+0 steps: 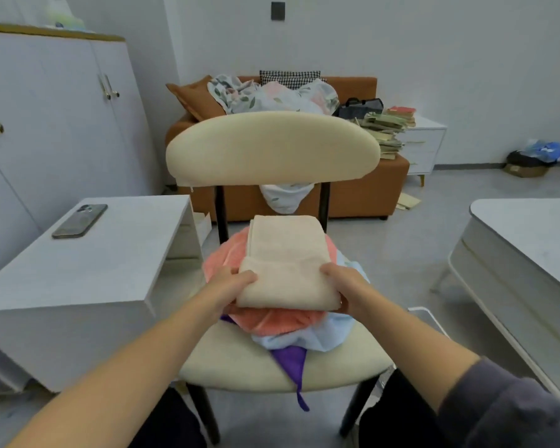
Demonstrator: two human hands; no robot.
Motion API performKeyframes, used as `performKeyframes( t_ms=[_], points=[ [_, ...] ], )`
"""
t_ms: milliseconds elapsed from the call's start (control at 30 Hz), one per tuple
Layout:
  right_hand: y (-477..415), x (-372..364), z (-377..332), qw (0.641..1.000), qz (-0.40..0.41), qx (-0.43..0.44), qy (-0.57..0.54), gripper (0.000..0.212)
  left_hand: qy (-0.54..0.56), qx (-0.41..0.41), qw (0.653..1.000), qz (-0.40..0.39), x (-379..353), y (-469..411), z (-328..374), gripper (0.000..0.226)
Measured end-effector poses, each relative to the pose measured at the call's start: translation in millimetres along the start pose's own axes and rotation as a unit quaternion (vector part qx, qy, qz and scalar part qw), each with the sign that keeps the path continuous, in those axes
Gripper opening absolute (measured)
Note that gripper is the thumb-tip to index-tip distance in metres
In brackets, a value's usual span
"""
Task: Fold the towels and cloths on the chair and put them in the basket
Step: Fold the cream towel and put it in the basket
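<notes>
**me:** Beige terry is what I've got right now. My left hand point(232, 286) and right hand point(345, 291) are each clamped on a near corner of the beige towel point(286, 263), thumbs on top, fingers tucked under. I'm holding both sides so the fold I've made at the near end doesn't flop open.

**reply:** why fold it on top of the pile instead of somewhere flat?

**me:** Nearest soft surface, basically. It's lying straight on the coral towel point(272, 320), and under that are a pale blue cloth point(317, 337) and a purple cloth point(293, 360) whose tail hangs off the front edge of the chair point(236, 363). Those three are still bunched up, so I'd say I'm only on the first piece.

**reply:** and the basket?

**me:** Can't really see it. There's a white rim on the floor just right of the chair, behind my right arm, but I can't tell if that's it.

**reply:** so what's next

**me:** Probably one more fold away from me toward the backrest point(272, 147), then lift it off flat. The lumpy heap underneath could skew it. My phone point(80, 220) sits on the white side table point(117, 263), well out of the way.
</notes>
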State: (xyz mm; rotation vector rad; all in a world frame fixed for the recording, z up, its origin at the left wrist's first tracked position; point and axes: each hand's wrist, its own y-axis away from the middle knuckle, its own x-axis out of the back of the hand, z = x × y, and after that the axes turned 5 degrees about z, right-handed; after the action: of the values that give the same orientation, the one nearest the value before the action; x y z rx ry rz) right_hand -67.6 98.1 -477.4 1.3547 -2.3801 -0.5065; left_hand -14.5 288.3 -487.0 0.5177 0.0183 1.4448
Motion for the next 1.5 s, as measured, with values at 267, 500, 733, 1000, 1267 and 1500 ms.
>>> performKeyframes(
  t_ms=[267,500,733,1000,1267,1500],
  points=[
    [-18,-2,37,0.959,0.060,0.245,0.131,0.032,-0.075,-0.089,0.992,0.044,-2,-9,-38,0.032],
    [-26,6,59,0.900,0.046,0.404,0.156,0.017,-0.278,-0.381,0.880,0.062,9,-26,-45,0.072],
    [-31,16,66,0.870,-0.028,0.472,0.139,0.006,-0.320,-0.400,0.855,-0.081,10,-39,-21,0.065],
    [-35,4,66,0.910,0.003,0.412,0.050,0.020,0.056,-0.177,0.970,-0.159,13,-30,-34,0.034],
    [-49,-18,56,0.942,0.133,0.295,0.085,0.024,-0.090,-0.193,0.971,0.107,-38,-47,-25,0.033],
    [-54,-14,56,0.938,0.159,0.291,0.102,0.014,-0.179,-0.226,0.930,0.227,-38,-41,-32,0.030]
  ],
)
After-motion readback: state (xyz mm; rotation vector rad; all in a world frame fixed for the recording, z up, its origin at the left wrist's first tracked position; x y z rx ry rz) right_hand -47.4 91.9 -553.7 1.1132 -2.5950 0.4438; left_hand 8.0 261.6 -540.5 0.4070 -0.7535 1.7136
